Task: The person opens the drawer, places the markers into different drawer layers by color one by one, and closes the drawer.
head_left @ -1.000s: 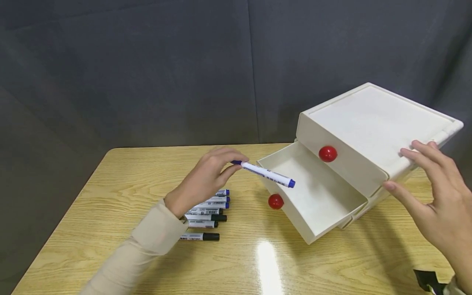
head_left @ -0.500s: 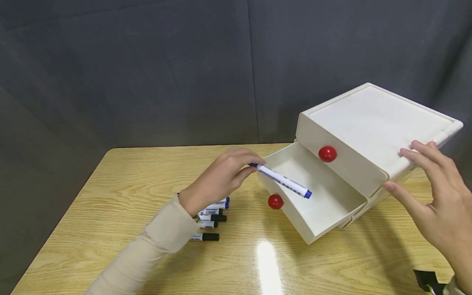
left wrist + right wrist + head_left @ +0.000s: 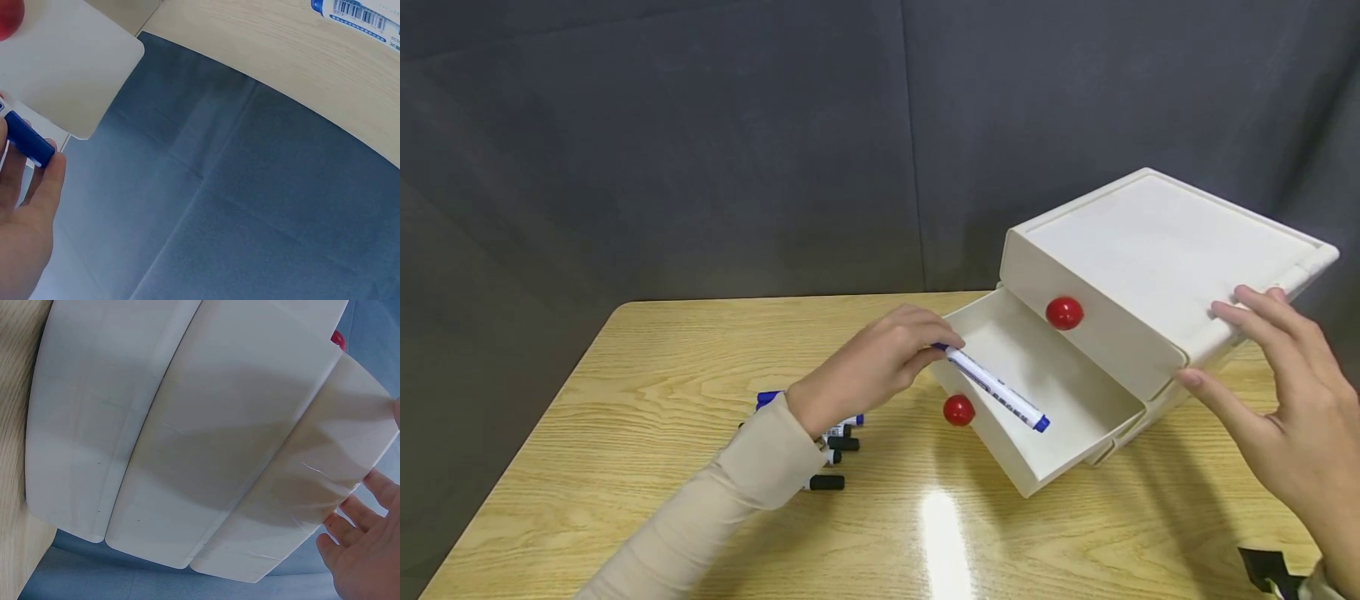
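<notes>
My left hand (image 3: pixel 891 360) pinches a whiteboard marker (image 3: pixel 997 391) by its blue cap. The marker slants down to the right over a pulled-out white drawer (image 3: pixel 1037 367), its blue tail end low inside the drawer's outline. From the left wrist, the blue cap (image 3: pixel 30 139) shows between thumb and fingers. This drawer belongs to a white drawer unit (image 3: pixel 1172 250) and carries a red knob (image 3: pixel 958 410). With fingers spread, my right hand (image 3: pixel 1296 400) rests on the unit's right top edge, thumb at the front corner. The right wrist view shows the fingertips along the casing's edge (image 3: pixel 269 550).
Several markers with blue or black caps lie on the wooden table (image 3: pixel 647 417), partly hidden under the left forearm; one black-capped marker (image 3: pixel 827 482) lies nearest. The closed upper drawer has a red knob (image 3: pixel 1064 313). A dark curtain (image 3: pixel 760 150) hangs behind.
The left hand has moved right and slightly down, carrying the marker from the drawer's left rim to over its inside; the marker tilts more steeply. The right hand and drawer unit stay put.
</notes>
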A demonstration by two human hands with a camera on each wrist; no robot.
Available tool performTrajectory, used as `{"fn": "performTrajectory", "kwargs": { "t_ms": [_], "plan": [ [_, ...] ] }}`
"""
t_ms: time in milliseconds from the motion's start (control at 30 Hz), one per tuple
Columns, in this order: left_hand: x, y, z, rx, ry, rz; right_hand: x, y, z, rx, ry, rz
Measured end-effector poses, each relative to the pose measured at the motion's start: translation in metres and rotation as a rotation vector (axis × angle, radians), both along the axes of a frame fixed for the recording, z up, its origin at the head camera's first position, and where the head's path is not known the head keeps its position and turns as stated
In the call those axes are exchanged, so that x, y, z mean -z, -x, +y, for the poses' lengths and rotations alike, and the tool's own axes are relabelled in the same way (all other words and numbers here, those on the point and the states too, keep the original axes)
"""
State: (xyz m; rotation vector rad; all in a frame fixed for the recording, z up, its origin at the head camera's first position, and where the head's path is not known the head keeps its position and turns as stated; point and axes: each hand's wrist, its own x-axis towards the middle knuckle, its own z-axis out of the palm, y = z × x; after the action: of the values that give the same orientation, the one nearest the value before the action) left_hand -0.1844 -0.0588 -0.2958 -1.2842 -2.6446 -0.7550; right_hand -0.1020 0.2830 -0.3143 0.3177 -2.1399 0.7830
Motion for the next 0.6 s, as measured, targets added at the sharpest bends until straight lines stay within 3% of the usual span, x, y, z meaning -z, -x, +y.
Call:
{"fn": "performTrajectory", "kwargs": {
  "t_ms": [600],
  "plan": [
    [-0.001,0.002,0.013,0.035,0.119,0.000,0.002,0.000,0.006,0.015,-0.011,-0.044]
  ]
}}
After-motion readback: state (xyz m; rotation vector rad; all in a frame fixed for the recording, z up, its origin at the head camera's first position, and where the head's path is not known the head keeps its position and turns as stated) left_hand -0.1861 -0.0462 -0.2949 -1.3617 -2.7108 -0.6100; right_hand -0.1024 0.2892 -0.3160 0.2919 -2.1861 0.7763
